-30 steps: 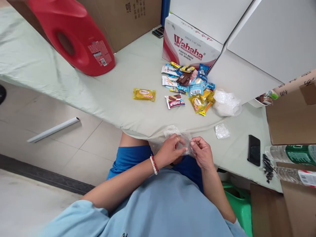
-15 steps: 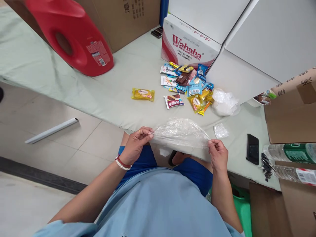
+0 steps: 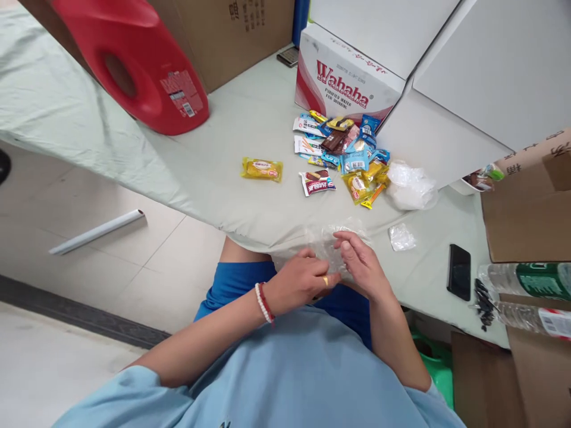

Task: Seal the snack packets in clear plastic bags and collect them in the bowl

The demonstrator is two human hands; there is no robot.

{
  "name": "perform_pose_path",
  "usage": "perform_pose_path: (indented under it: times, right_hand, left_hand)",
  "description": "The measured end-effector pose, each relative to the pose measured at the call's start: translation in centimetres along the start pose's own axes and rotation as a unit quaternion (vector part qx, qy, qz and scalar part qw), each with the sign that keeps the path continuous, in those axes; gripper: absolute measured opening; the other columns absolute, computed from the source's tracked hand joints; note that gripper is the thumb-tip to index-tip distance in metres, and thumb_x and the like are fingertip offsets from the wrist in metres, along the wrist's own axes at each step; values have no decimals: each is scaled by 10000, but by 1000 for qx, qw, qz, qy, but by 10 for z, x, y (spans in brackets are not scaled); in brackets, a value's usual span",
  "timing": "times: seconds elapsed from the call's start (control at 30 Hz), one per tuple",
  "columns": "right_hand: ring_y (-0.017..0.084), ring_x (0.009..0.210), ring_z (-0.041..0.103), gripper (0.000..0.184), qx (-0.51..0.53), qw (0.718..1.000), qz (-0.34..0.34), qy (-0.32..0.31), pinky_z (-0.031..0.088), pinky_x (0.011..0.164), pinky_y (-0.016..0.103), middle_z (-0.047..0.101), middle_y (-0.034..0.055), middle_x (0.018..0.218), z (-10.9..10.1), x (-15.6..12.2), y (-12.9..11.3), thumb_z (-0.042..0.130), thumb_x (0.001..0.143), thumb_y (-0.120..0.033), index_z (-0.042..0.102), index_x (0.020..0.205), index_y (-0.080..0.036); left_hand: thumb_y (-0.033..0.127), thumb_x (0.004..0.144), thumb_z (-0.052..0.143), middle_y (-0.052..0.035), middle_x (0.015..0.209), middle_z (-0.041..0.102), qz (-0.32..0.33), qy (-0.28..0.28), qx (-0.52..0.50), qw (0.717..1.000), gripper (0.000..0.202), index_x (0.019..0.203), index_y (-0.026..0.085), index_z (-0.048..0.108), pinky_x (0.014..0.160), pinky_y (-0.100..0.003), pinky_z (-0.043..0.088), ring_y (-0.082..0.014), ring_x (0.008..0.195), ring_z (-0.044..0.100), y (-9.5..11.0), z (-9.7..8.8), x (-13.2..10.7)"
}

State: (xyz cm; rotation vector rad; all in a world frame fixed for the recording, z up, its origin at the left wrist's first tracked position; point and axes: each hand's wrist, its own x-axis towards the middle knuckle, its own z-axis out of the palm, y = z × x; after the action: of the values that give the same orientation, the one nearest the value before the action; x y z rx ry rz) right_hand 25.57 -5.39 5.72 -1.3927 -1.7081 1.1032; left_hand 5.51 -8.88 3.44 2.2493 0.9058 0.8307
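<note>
A clear plastic bag (image 3: 317, 239) lies crumpled at the table's front edge, partly hidden by my hands. My left hand (image 3: 303, 278), with a ring and a bead bracelet, is closed on its near part, its fingers curled and partly covered. My right hand (image 3: 363, 264) rests against the bag's right side, thumb and fingers stretched out and apart. Beyond the bag are a red-and-white wrapped snack (image 3: 317, 182), a yellow wrapped cake (image 3: 262, 169) lying apart on the left, and a heap of small snack packets (image 3: 354, 160).
A white crumpled bag (image 3: 413, 185) sits right of the heap, a small clear wrapper (image 3: 402, 237) nearer. A phone (image 3: 459, 272) and bottles (image 3: 542, 279) lie at right. Behind stand a Wahaha carton (image 3: 345, 83) and, leftward, a red jug (image 3: 147, 71).
My hands have come together from opposite ends of the stretched plastic bag. The bag is now bunched between them, and my right hand's fingers have straightened.
</note>
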Motion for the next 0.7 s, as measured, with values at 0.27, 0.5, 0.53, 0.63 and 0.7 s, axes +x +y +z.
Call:
perform_pose_path:
  times: [0.27, 0.5, 0.53, 0.63, 0.7]
  right_hand:
    - [128, 681, 573, 423, -129, 989, -60, -45, 563, 742, 334, 621, 99, 1292, 11, 27, 22, 633, 911, -244, 652, 1334, -253]
    - [221, 1060, 662, 346, -215, 959, -128, -134, 540, 965, 399, 593, 101, 1433, 22, 50, 31, 587, 879, -111, 731, 1165, -241]
    - [219, 1035, 668, 266, -215, 961, -124, -124, 540, 945, 387, 659, 95, 1312, 21, 54, 32, 581, 896, -125, 743, 1078, -234]
    - [196, 887, 668, 171, -188, 971, -128, -76, 533, 858, 338, 719, 57, 1024, 10, 57, 31, 575, 950, -195, 734, 999, -233]
    - [187, 838, 658, 150, -165, 975, -144, -35, 527, 824, 325, 720, 48, 981, 1, 53, 27, 583, 975, -247, 731, 994, -233]
  left_hand:
    - [299, 1053, 436, 0, 720, 532, -19, 29, -2, 999, 296, 997, 247, 723, 698, -307, 360, -152, 612, 386, -8, 14, -17]
    - [218, 1017, 471, -89, 1348, 677, -12, 8, 61, 998, 290, 1183, 273, 702, 735, -294, 458, -193, 895, 651, -11, 15, -34]
    - [181, 1005, 466, -93, 1412, 651, -8, 12, 66, 998, 317, 1207, 277, 690, 745, -294, 475, -197, 933, 669, -12, 15, -35]
    - [139, 994, 459, -118, 1468, 621, -4, 19, 94, 995, 344, 1228, 266, 677, 716, -290, 495, -180, 895, 690, -17, 14, -39]
    - [181, 1018, 465, -135, 1449, 637, -7, 20, 123, 992, 303, 1220, 246, 682, 677, -289, 488, -168, 827, 685, -23, 12, -40]
